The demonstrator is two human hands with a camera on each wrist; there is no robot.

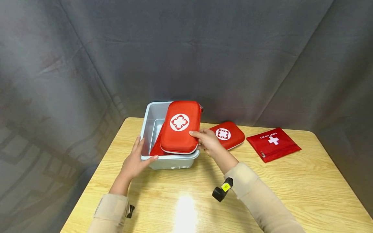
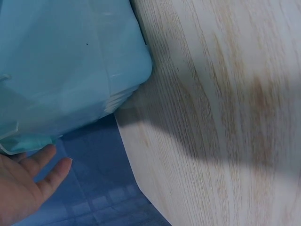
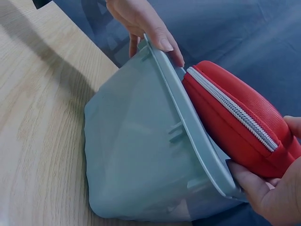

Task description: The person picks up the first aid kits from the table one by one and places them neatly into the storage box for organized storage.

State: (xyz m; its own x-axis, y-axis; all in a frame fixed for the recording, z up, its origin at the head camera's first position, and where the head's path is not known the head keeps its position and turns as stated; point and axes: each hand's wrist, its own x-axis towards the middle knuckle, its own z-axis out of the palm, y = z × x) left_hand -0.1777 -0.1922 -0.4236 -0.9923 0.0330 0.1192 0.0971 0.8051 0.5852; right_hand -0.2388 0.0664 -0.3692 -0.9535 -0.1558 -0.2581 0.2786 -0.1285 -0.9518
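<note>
In the head view, my right hand [image 1: 209, 139] pinches the lower right edge of a red zippered first aid case [image 1: 182, 139], thumb on top and fingers beneath. The case, marked with a white emblem, lies tilted over the right side of a pale grey plastic bin [image 1: 171, 164]. Its silver zipper faces the right wrist view, where it overlaps the bin's rim. Under it, a red piece [image 1: 157, 149] shows inside the bin, mostly hidden. My left hand [image 1: 134, 161] touches the bin's near left corner, its fingers extended along the side and thumb over the front rim.
Right of the bin, a second red hard case [image 1: 233, 134] lies on the wooden table [image 1: 163, 200]. Farther right is a flat red first aid pouch [image 1: 272, 144] with a white cross. A grey curtain [image 1: 204, 58] hangs behind the table.
</note>
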